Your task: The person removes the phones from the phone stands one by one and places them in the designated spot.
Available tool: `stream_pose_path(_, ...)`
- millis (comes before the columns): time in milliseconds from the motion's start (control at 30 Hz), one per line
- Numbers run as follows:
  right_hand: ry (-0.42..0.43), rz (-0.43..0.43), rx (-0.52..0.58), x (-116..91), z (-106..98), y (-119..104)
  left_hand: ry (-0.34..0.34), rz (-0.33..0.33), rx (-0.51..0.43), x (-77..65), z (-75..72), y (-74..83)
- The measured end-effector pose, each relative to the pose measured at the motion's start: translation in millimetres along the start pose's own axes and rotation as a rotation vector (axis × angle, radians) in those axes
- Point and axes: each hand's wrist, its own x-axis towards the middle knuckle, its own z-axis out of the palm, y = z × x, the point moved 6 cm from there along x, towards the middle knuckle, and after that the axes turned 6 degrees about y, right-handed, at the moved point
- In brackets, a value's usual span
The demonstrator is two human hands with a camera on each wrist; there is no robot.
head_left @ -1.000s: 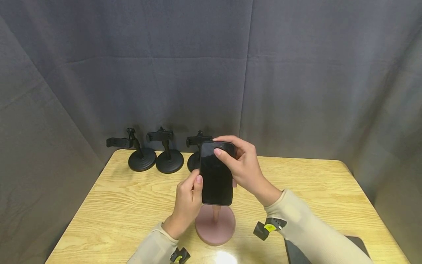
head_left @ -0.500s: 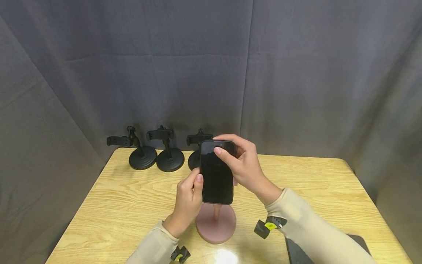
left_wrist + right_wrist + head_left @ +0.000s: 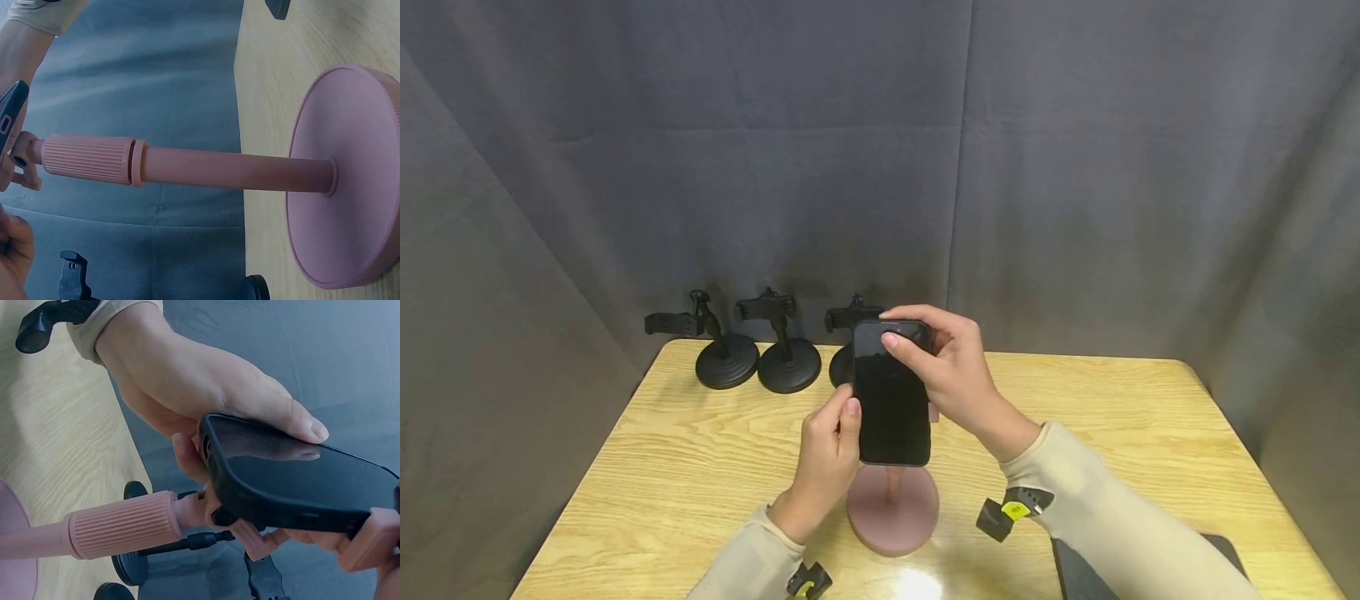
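Observation:
In the head view a black smartphone (image 3: pixel 891 408) stands screen toward me above a pink phone stand (image 3: pixel 891 521), covering its holder. My left hand (image 3: pixel 823 458) grips the phone's left edge, thumb at the front. With my right hand (image 3: pixel 958 371) I pinch its upper right part; the thumb lies over the screen's top and a finger along the top edge. A pink clamp arm (image 3: pixel 375 540) reaches round one long edge of the phone in the right wrist view. The left wrist view shows the stand's ribbed collar (image 3: pixel 87 159) and its pole down to the round base.
Three black phone stands, at left (image 3: pixel 725 360), centre (image 3: pixel 788 367) and right (image 3: pixel 842 362), line the back left of the wooden table (image 3: pixel 700 467). A dark flat slab (image 3: pixel 1075 571) lies at the front right, partly under the right sleeve. A grey curtain (image 3: pixel 1075 208) hangs behind.
Both hands keep their hold on the phone, with almost no movement. The whole head view shifts slightly.

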Motion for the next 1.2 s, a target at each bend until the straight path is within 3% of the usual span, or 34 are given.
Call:
stream_pose_path(633, 0.045, -0.009, 0.022, 6, 1, -2, -0.021, -0.027, -0.020, -0.1, -0.4, -1.0)
stream_pose_path(1200, 0.077, -0.047, -0.039, 13, -3, -8, -0.042, -0.041, -0.004, -0.3, 1.1, -0.8)
